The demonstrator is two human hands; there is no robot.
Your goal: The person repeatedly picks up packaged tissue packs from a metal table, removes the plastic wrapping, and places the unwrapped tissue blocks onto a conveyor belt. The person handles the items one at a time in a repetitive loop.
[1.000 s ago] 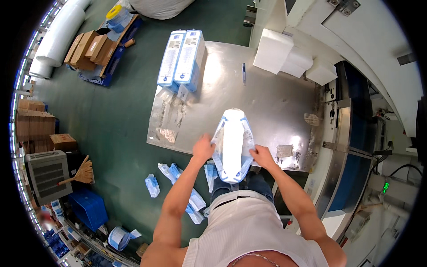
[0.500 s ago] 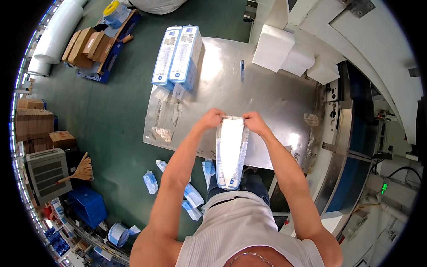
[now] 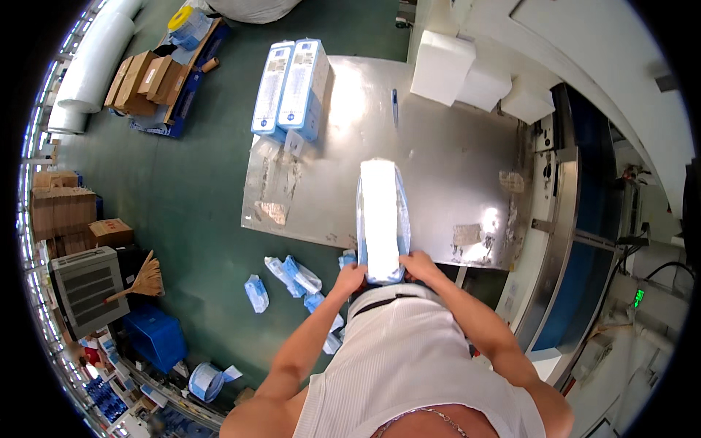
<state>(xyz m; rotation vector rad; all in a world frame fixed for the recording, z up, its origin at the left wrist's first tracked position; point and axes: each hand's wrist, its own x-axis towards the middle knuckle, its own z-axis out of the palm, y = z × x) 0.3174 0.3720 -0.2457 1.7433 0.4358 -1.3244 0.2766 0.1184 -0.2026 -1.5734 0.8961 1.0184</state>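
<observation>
both hands, left hand [image 3: 352, 278] and right hand [image 3: 418, 264], are gripping the long white stack in its blue bag [image 3: 381, 219] at the frame's centre, overhanging the worktop [image 3: 453, 160]; it is probably risking sagging off the near edge.

fingers [image 3: 355, 274] hidden behind pack [image 3: 381, 219]

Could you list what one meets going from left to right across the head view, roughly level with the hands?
Grey metal unit → hand broom → small blue packet on the floor → left hand → long white pack in a blue bag → right hand → blue conveyor belt.
</observation>
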